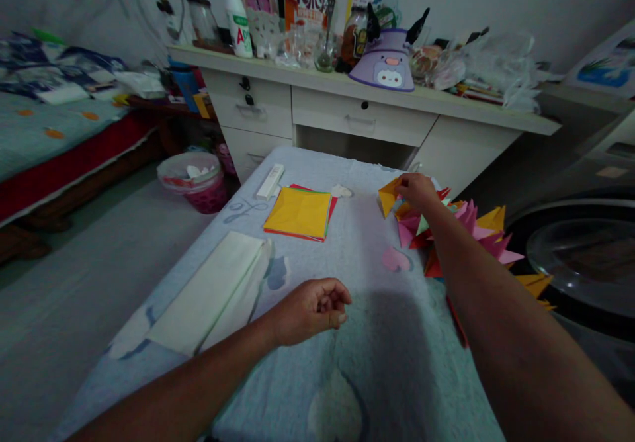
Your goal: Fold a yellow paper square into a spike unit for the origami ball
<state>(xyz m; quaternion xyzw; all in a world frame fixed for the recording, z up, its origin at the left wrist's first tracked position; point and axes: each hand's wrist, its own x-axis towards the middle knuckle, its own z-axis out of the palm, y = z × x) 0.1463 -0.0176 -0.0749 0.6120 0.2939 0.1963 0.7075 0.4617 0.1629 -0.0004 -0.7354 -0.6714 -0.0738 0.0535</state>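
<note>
My right hand reaches to the far right of the cloth-covered table and pinches a folded orange paper triangle. Beneath my right forearm lies a pile of several folded pink, orange and red paper pieces. My left hand rests near the middle of the table with its fingers curled loosely, and nothing shows in it. A stack of square coloured paper, orange on top, lies ahead of my left hand.
A long white folded cloth or box lies at the table's left. A small white stick-shaped object lies beside the paper stack. A cluttered white desk stands behind, a pink bin on the floor, a bed at left.
</note>
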